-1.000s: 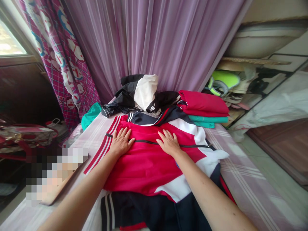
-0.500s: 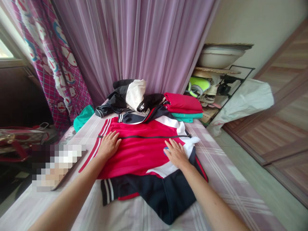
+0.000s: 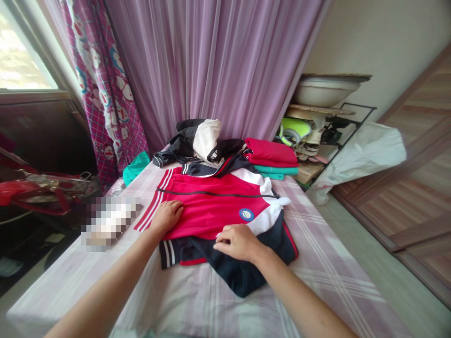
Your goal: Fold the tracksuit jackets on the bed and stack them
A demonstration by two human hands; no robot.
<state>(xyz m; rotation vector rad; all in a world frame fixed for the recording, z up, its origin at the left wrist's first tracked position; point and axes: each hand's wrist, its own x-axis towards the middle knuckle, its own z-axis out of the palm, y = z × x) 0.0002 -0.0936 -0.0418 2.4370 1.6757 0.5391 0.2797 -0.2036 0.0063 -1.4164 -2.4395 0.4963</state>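
Note:
A red, white and navy zip jacket (image 3: pixel 207 213) lies spread on the bed, its hem to the left and its collar to the right. A black zip runs across it, and a round blue badge (image 3: pixel 246 214) shows on the chest. My left hand (image 3: pixel 169 217) rests palm down on the red body near the striped hem, fingers extended and slightly bent. Over the jacket's near side, where the red meets the navy sleeve (image 3: pixel 243 277), is my right hand (image 3: pixel 238 241). Its fingers are loosely bent, thumb apart, with no cloth visibly pinched.
Behind the jacket lie a heap of black and white clothes (image 3: pixel 206 138) and a folded red garment (image 3: pixel 271 152) on teal cloth (image 3: pixel 276 172). A pixelated object (image 3: pixel 111 223) lies at left. A rack with a basin (image 3: pixel 326 91) stands right, beside a white bag (image 3: pixel 369 150).
My right hand has lifted off the chest badge and moved left and nearer, its fingers curling. My left hand stays on the hem side. The camera view has shifted somewhat.

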